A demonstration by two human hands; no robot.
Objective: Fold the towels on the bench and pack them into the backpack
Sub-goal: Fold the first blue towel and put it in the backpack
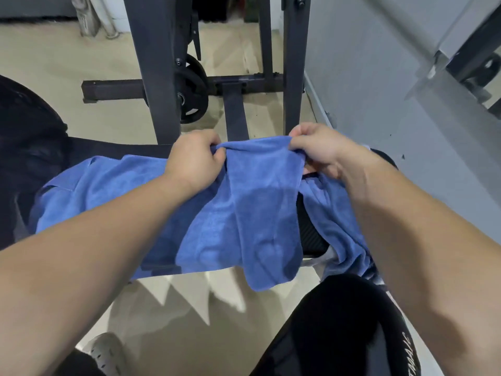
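The left hand (193,158) and right hand (315,147) are each pinching the far edge of a blue towel (260,202) that is draping across the black bench (311,234), its near corner hanging off. It is looking soft, light and limp (likely sagging wherever unsupported), so the corners are offering the best hold. The forearms are hiding its sides, and the dark bulk (24,131) at left is too unclear to call a backpack

Blue towels (260,199) cover nearly the whole bench (311,234), two black rack posts (151,63) with a weight plate (191,90) and a floor bar (234,115) between them fence its far side, a grey wall (379,77) closes the right, and bare floor (189,308) lies open between the bench's near edge and a knee (339,321).
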